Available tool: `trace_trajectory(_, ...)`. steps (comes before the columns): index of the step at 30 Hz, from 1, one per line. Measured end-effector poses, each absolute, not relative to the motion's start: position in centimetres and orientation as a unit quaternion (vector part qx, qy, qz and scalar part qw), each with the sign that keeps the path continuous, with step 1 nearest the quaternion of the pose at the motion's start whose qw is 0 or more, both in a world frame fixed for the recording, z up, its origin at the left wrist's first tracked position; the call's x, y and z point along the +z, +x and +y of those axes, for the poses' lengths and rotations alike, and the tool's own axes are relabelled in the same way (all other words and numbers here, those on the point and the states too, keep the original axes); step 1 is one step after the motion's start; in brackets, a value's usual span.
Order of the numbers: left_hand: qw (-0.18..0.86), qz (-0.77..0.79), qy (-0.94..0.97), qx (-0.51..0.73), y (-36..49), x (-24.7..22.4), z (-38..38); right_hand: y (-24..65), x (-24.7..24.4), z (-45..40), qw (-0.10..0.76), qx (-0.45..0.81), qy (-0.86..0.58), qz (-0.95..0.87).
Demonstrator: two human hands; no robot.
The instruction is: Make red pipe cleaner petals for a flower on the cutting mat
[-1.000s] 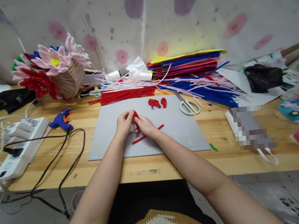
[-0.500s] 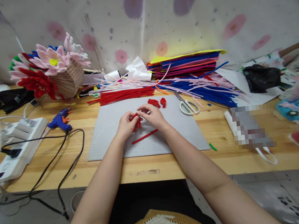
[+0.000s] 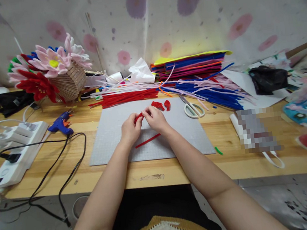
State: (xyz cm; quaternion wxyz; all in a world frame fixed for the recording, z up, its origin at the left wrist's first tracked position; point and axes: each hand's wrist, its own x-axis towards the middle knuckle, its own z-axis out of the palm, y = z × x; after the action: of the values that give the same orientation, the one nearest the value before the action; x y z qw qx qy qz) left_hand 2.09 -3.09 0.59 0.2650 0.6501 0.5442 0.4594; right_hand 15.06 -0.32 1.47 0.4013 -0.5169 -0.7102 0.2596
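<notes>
Over the grey cutting mat (image 3: 109, 138), my left hand (image 3: 130, 129) is closed on a red pipe cleaner piece (image 3: 138, 118). My right hand (image 3: 156, 119) pinches the same piece at its right end, the fingertips of both hands nearly meeting. Most of the piece is hidden by my fingers. Below my hands, a straight red pipe cleaner (image 3: 147, 140) lies slantwise on the mat. Just beyond my right hand rest a red bent petal-like shape (image 3: 157, 105) and a smaller red one (image 3: 167, 105). White-handled scissors (image 3: 194, 110) lie at the mat's right edge.
Bundles of red pipe cleaners (image 3: 129, 98) and blue pipe cleaners (image 3: 220, 100) line the mat's far side. To the left are a blue glue gun (image 3: 61, 124), a white power strip (image 3: 23, 158), a black cable (image 3: 66, 168) and a basket of fuzzy flowers (image 3: 70, 83).
The red piece has turned: its strands hung down beneath my left hand before, and now it lies across between my fingertips. My right fingers have curled in more.
</notes>
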Motion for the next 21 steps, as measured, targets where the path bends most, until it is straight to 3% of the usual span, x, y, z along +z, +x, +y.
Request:
trace_trajectory(3,0.292,0.538,0.653,0.445,1.6,0.5,-3.0,15.9,1.8,-0.2,0.337,0.337,-0.439,-0.762)
trace_trajectory(6,0.330,0.521,0.661,0.427,1.4,0.4,-2.7,16.4,1.9,-0.2,0.350,0.364,-0.405,-0.762)
trace_trajectory(10,0.339,0.502,0.659,0.446,1.6,0.4,-2.4,15.4,1.3,-0.5,0.414,0.555,-0.412,-0.592)
trace_trajectory(14,0.319,0.512,0.662,0.445,1.7,0.1,-2.3,15.1,1.1,-0.1,0.376,0.652,-0.426,-0.502)
trace_trajectory(17,0.313,0.521,0.655,0.450,1.5,-0.1,-2.1,18.5,1.8,1.2,0.381,0.513,-0.517,-0.570)
trace_trajectory(19,0.323,0.521,0.644,0.458,1.3,-0.2,-2.1,22.6,2.5,2.3,0.388,0.312,-0.623,-0.603)
trace_trajectory(21,0.340,0.513,0.631,0.472,1.2,-0.2,-2.0,27.1,2.9,3.2,0.336,0.135,-0.748,-0.556)
